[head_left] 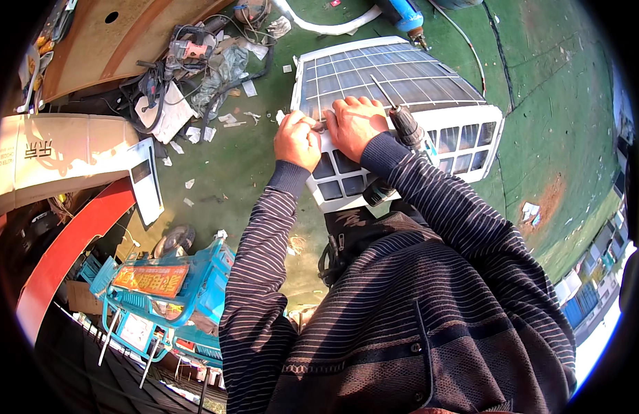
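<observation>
In front of me lies a white plastic unit (495, 117) with a gridded frame and a grey mesh filter panel (395, 76), like an air conditioner's indoor unit. Both hands are at its near left corner. My left hand (297, 143) is closed, thumb and fingers pinched together by the edge. Beside it my right hand (359, 125) has its fingers curled down over the frame. Between them shows a small dark piece (321, 127), too hidden to name. A cordless drill (406, 125) with a long bit rests on the unit, right of my right hand, partly behind my forearm.
A blue canister-like tool (403, 15) lies beyond the unit. At left are a power tool with cables (188, 50), a cardboard box (64, 155), a red curved panel (78, 245) and a teal plastic chair (174, 293). Paper scraps litter the green floor (540, 138).
</observation>
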### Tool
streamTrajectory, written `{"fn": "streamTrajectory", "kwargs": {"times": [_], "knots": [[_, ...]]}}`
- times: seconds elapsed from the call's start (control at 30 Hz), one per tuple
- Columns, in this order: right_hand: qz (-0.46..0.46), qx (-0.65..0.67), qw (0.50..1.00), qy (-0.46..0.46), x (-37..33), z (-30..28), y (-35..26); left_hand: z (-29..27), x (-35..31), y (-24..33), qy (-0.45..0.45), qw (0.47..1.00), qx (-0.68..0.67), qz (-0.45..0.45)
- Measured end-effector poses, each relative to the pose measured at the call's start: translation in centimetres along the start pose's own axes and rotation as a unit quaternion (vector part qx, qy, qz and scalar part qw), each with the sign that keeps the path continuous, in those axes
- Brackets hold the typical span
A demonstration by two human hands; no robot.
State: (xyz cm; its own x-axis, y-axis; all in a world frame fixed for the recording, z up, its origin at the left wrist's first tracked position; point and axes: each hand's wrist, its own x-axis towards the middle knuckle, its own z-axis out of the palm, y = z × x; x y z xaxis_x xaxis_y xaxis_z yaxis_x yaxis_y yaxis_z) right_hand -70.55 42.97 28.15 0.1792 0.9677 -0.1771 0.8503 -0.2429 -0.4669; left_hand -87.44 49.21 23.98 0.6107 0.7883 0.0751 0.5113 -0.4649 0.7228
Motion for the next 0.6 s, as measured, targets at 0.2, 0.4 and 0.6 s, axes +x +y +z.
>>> {"fn": "streamTrajectory", "kwargs": {"times": [0.2,0.4,0.6], "knots": [[-0.047,0.209,0.977,-0.019,-10.7,-7.8,-0.2,-0.3,-0.5,-0.2,-0.005,1.000,-0.011,-0.015],[0.505,0.504,0.695,-0.088,-18.6,-4.8,4.7,-0.1,-0.3,0.0,-0.007,0.999,-0.007,-0.031],[0.524,0.570,0.633,0.005,-15.3,-1.6,2.0,-0.3,0.0,0.0,-0.027,0.999,0.012,-0.021]]}}
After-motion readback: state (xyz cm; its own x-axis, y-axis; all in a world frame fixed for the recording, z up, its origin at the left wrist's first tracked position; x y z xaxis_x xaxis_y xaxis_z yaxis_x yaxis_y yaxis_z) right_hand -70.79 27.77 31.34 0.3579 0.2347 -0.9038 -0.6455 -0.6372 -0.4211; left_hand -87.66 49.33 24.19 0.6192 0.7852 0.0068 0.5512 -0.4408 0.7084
